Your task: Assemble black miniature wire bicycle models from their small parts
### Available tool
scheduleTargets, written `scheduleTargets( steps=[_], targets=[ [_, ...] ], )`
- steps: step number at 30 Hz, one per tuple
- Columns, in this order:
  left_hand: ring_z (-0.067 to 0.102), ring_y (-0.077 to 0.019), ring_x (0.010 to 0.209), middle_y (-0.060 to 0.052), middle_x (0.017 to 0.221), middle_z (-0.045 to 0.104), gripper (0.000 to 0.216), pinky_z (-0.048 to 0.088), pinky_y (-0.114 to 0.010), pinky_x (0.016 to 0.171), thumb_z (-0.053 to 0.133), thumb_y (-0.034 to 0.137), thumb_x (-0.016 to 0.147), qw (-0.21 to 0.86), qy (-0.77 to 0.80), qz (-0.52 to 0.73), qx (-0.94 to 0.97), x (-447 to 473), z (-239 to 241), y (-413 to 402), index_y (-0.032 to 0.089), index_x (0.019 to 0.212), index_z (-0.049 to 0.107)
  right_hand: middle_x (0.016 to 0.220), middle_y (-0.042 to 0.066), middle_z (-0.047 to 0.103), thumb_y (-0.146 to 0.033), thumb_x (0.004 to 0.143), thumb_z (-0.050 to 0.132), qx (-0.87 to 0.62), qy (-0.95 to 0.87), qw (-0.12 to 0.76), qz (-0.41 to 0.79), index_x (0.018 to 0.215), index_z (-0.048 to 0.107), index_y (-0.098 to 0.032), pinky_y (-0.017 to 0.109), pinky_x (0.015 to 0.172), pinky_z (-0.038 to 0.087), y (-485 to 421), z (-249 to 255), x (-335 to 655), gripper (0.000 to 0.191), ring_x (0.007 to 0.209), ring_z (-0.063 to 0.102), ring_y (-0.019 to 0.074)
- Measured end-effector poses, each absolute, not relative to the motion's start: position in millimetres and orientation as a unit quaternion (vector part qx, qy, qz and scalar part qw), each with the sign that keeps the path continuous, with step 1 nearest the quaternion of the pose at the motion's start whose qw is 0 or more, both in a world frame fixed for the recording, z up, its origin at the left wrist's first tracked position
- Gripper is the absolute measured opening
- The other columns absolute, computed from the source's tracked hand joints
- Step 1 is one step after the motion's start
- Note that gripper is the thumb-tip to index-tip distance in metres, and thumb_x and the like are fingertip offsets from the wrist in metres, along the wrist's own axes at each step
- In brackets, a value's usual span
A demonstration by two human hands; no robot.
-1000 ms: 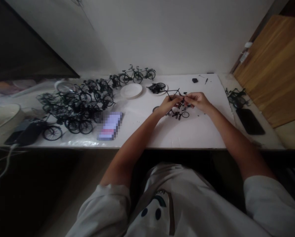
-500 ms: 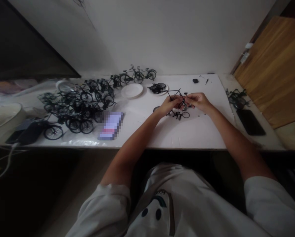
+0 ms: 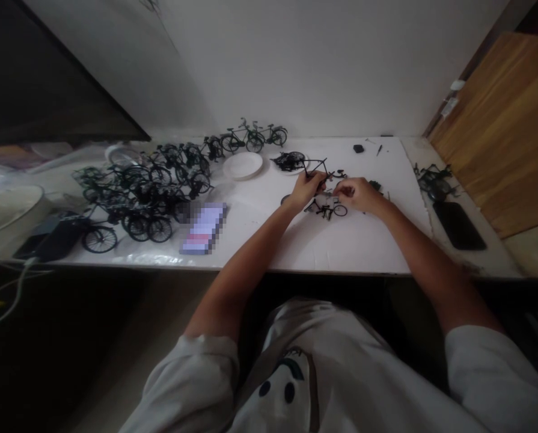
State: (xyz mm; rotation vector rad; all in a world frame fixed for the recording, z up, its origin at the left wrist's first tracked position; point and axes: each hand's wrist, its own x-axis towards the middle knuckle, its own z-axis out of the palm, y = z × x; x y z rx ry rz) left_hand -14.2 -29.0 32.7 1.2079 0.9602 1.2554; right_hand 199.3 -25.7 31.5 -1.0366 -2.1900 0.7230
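While left hand (image 3: 305,190) clamps a part-hidden bicycle frame (image 3: 314,160), right hand (image 3: 357,193) apart, grip unclear

1 left hand (image 3: 305,190) at 2 o'clock, 1 right hand (image 3: 360,193) at 3, 1 bicycle frame (image 3: 323,162) between 1 and 2. 2 white plates (image 3: 243,165) at 11 and 1. 1 lit phone (image 3: 203,228) at 9, 1 dark slab (image 3: 459,225) at 3. 2 model bicycles (image 3: 247,142) at 12; bicycle heap (image 3: 137,191) at 9 too tangled to count.

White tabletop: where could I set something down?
Along the front edge between left forearm and right forearm; also, specks aside, between the lit phone and left forearm. Model bicycles crowd the left; parts lie near the right hand.
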Motion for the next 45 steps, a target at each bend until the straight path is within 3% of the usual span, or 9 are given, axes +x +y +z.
scheduleTargets(
  steps=[5,9,19,29,36,45],
  targets=[
    [0.053,-0.0078,0.057,0.001,0.065,0.061,0.027,0.042,-0.019,0.056,0.058,0.016,0.105,0.548,0.407,0.529,0.504,-13,33,-31,0.012,0.086,0.076,0.088,0.008,0.075,-0.034,0.086,0.086,-0.346,-0.883,0.263,0.178,0.096,0.088,-0.025,0.047,0.097,0.055,-29,26,192,0.014,0.096,0.064,0.0299],
    [0.058,-0.0083,0.061,0.0,0.067,0.063,0.027,0.048,-0.019,0.06,0.057,0.014,0.105,0.558,0.412,0.535,0.482,-13,37,-34,0.012,0.086,0.075,0.103,0.012,0.074,-0.035,0.087,0.091,-0.34,-0.898,0.235,0.148,0.1,0.091,-0.028,0.054,0.107,0.053,-30,18,188,0.015,0.113,0.06,0.0364],
    [0.058,-0.0085,0.063,0.0,0.068,0.064,0.026,0.05,-0.019,0.061,0.059,0.014,0.105,0.557,0.41,0.54,0.48,-11,37,-34,0.012,0.083,0.074,0.104,0.012,0.074,-0.023,0.089,0.086,-0.343,-0.903,0.207,0.153,0.096,0.091,-0.028,0.055,0.11,0.051,-20,11,191,0.01,0.116,0.06,0.0355],
    [0.057,-0.0079,0.061,0.0,0.068,0.064,0.028,0.05,-0.019,0.061,0.057,0.012,0.106,0.556,0.413,0.54,0.478,-12,39,-34,0.012,0.084,0.075,0.105,0.013,0.074,-0.028,0.098,0.08,-0.367,-0.885,0.236,0.163,0.104,0.088,-0.025,0.055,0.111,0.053,-28,20,188,0.011,0.114,0.062,0.0348],
    [0.055,-0.0069,0.06,0.0,0.067,0.063,0.027,0.047,-0.018,0.061,0.058,0.013,0.106,0.55,0.422,0.534,0.485,-12,39,-34,0.012,0.084,0.074,0.117,0.011,0.076,-0.03,0.091,0.088,-0.334,-0.895,0.241,0.17,0.105,0.089,-0.03,0.056,0.117,0.049,-35,20,183,0.014,0.124,0.061,0.0354],
    [0.056,-0.007,0.061,0.001,0.068,0.063,0.028,0.049,-0.018,0.063,0.057,0.014,0.106,0.555,0.427,0.531,0.477,-11,42,-38,0.012,0.083,0.073,0.112,0.01,0.078,-0.024,0.09,0.087,-0.332,-0.9,0.221,0.175,0.096,0.089,-0.03,0.056,0.115,0.049,-38,23,174,0.009,0.119,0.062,0.0349]
  ],
)
